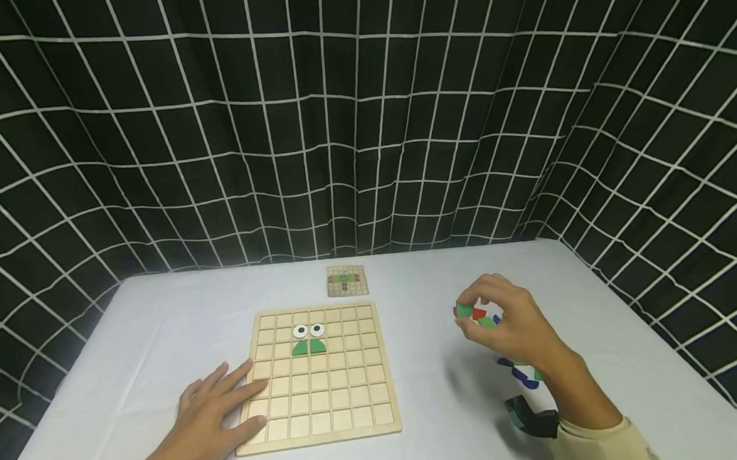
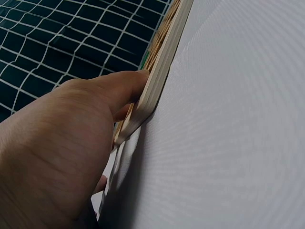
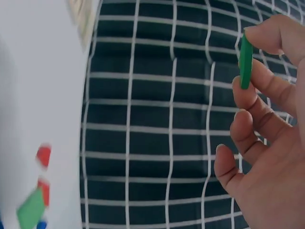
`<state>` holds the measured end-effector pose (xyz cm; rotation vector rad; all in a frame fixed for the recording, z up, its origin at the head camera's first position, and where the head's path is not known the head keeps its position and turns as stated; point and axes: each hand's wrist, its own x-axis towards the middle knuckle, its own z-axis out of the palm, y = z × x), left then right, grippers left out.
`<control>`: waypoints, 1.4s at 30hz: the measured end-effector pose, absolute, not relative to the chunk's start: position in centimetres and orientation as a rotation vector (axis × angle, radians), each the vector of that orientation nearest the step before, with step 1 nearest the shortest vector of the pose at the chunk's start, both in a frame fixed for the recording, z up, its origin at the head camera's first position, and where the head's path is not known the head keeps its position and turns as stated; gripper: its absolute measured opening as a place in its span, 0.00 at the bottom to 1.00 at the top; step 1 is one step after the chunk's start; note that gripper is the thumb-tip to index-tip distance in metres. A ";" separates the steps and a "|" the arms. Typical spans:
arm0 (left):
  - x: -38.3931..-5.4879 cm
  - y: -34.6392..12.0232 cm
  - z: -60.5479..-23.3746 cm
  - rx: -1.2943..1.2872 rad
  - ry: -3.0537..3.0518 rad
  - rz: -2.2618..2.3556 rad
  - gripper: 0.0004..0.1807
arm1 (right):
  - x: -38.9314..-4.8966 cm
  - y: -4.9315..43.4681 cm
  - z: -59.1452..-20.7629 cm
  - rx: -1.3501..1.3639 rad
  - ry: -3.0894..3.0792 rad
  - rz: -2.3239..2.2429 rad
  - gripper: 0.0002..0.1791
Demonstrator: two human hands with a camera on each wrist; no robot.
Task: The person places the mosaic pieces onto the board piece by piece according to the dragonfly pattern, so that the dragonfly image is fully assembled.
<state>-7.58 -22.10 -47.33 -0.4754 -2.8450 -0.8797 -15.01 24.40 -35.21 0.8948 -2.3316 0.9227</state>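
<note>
A square wooden grid board lies on the white table. In its upper cells sit two round eye pieces and two green quarter-round pieces just below. My left hand rests on the board's left edge with spread fingers, the thumb on its lower left corner; the left wrist view shows the board's side under the thumb. Off to the right, my right hand pinches a green tile between thumb and fingers, lifted above the table. The tile's flat thin edge faces the right wrist camera.
Loose red, green and blue pieces lie partly hidden beneath the right hand and forearm. A small pattern card lies behind the board. A dark wrist device sits at the right sleeve. Black grid-lined curtains surround the table.
</note>
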 end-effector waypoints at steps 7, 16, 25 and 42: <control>-7.6 -22.2 -47.3 -0.470 -2.860 -0.890 0.28 | -15.1 20.2 -35.5 0.974 -2.306 0.976 0.16; -7.5 -22.2 -47.4 -0.482 -2.833 -0.882 0.27 | -15.2 15.2 -36.2 1.024 -2.358 1.045 0.11; -7.4 -22.3 -47.4 -0.489 -2.819 -0.888 0.27 | -16.4 11.2 -38.1 1.035 -2.440 1.141 0.08; -7.5 -22.3 -47.2 -0.502 -2.812 -0.887 0.27 | -17.4 6.4 -41.4 1.010 -2.762 1.145 0.09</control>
